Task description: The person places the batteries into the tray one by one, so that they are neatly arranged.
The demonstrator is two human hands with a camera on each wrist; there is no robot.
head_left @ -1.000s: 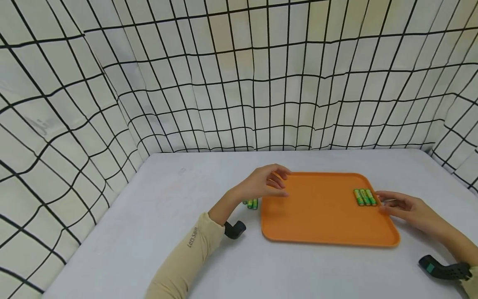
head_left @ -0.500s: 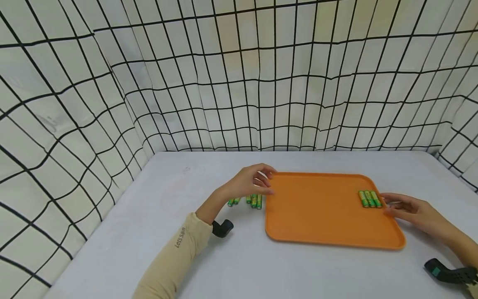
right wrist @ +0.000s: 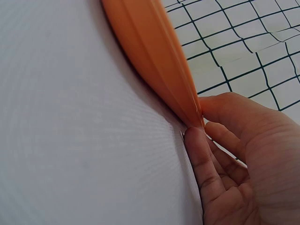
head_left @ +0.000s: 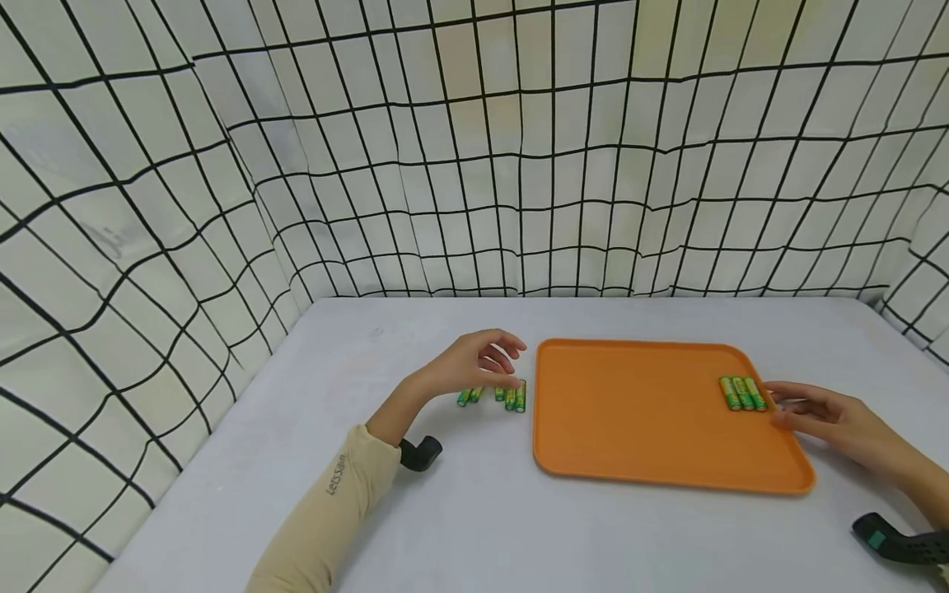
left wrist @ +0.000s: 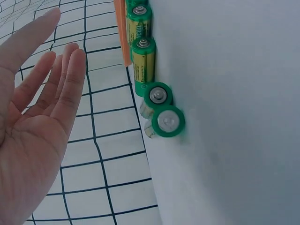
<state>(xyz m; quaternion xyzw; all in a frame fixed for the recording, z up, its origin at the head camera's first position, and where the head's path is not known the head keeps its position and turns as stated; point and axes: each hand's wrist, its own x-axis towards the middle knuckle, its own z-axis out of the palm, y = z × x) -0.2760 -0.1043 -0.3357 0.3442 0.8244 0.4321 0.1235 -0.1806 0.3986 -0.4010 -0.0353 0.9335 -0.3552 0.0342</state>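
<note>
My left hand (head_left: 482, 362) hovers over several loose green-and-yellow batteries (head_left: 510, 400) on the white table, left of an orange tray (head_left: 630, 412). Its fingers are loosely bent, with nothing between them. In the left wrist view, that hand (left wrist: 42, 108) is apart from the batteries (left wrist: 144, 65), which lie in an uneven row beside the tray's edge. My right hand (head_left: 834, 420) is at the tray's right rim; the right wrist view has its thumb and finger pinching the rim (right wrist: 187, 101). Three more batteries (head_left: 742, 394) lie side by side on the tray near that hand.
The table (head_left: 474, 527) has a white surface. Black netting (head_left: 549, 181) over white walls encloses its back and sides. A black wrist device (head_left: 420, 453) hangs below the left forearm, another (head_left: 900, 539) below the right.
My left hand has moved left, from over the tray's left edge to above the loose batteries, more of which now show. My right hand stays at the tray's rim.
</note>
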